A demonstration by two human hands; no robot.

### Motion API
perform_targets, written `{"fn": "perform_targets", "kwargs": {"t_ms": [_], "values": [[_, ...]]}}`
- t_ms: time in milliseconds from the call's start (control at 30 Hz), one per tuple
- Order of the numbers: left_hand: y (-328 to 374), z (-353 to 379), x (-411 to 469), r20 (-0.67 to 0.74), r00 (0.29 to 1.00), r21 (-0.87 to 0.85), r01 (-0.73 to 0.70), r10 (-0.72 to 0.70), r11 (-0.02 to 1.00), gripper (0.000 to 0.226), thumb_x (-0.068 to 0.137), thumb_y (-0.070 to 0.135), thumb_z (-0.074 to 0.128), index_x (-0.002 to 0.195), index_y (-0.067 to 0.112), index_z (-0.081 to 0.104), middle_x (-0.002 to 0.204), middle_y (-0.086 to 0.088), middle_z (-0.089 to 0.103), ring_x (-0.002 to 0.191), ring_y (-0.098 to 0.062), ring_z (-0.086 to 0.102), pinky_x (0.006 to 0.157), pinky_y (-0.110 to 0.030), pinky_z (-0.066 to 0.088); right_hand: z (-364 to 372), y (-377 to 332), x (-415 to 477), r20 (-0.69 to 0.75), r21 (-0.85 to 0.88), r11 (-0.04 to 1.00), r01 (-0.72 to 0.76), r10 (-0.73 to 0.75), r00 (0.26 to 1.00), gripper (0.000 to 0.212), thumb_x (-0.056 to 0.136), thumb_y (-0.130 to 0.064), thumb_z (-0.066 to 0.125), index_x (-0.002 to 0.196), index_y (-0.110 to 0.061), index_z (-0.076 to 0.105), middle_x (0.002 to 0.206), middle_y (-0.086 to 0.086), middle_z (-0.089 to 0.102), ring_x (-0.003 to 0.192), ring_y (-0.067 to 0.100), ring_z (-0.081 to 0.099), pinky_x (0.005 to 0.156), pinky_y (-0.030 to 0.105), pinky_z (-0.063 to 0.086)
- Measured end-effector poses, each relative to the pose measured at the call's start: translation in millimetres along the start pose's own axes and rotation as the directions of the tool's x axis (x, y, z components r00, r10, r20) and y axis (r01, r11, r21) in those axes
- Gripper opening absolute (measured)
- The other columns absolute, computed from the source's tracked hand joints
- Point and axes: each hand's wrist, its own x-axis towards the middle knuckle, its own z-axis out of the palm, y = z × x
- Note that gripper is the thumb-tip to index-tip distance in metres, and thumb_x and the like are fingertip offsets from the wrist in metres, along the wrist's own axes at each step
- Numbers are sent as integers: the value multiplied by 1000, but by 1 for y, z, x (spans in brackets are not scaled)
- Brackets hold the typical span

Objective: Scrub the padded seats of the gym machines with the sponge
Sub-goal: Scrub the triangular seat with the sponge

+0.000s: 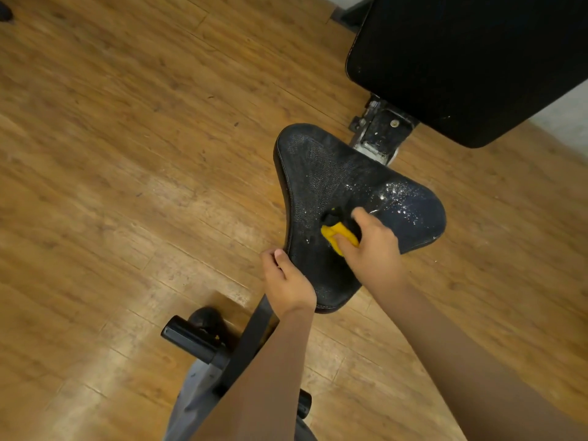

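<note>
A black padded seat [331, 173], roughly triangular, fills the middle of the head view, wet and flecked with white foam on its right lobe. My right hand [372, 246] grips a yellow sponge [337, 233] with a dark scouring side and presses it on the seat's middle. My left hand [286, 278] holds the seat's near left edge, thumb on top and fingers curled under the rim. A larger black back pad [471, 65] stands at the upper right.
Below the seat run the machine's black frame bar [254, 338] and a black foam roller [191, 338]. A metal bracket [381, 128] joins the seat to the back pad. Wooden plank floor [127, 154] lies all around.
</note>
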Motion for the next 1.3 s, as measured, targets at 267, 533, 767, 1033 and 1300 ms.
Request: {"fn": "perform_targets", "kwargs": {"t_ms": [267,533,767,1033,1300], "values": [[-4,1,2,7,1000,-13,-14,14,1000,27,105,27,30,107,16,55,82,7,55,71,-8,51,60,-23,38,0,-5,18,116,-20,988,153,-149,982,18,85,-14,63,93,-12,48,84,7,51,80,26,53,67,35,40],[-5,1,5,19,1000,11,-5,5,1000,22,105,28,30,102,22,51,83,11,54,74,-10,50,70,-35,39,6,-16,-5,130,-9,979,204,-201,971,26,80,-18,72,99,-10,56,85,-2,48,77,16,47,66,29,33],[-8,0,6,31,999,40,-19,18,999,21,105,27,31,106,20,50,84,5,56,75,-20,54,61,-32,38,10,-20,61,64,-161,975,155,-146,987,26,87,-15,63,109,-5,53,97,14,55,92,33,55,69,36,38],[-8,-3,8,55,998,102,-29,24,994,15,104,26,31,102,26,46,79,13,53,67,-5,50,52,-28,34,13,-29,24,94,-92,976,199,-191,977,25,79,-18,73,95,-11,56,84,0,51,80,22,54,65,34,40],[-13,-2,8,36,995,91,-96,93,991,16,102,30,31,101,27,47,78,17,53,65,1,52,51,-16,35,17,-33,82,180,-225,902,368,-333,926,29,83,-12,68,110,-5,59,97,13,57,94,30,55,73,35,41]]}}
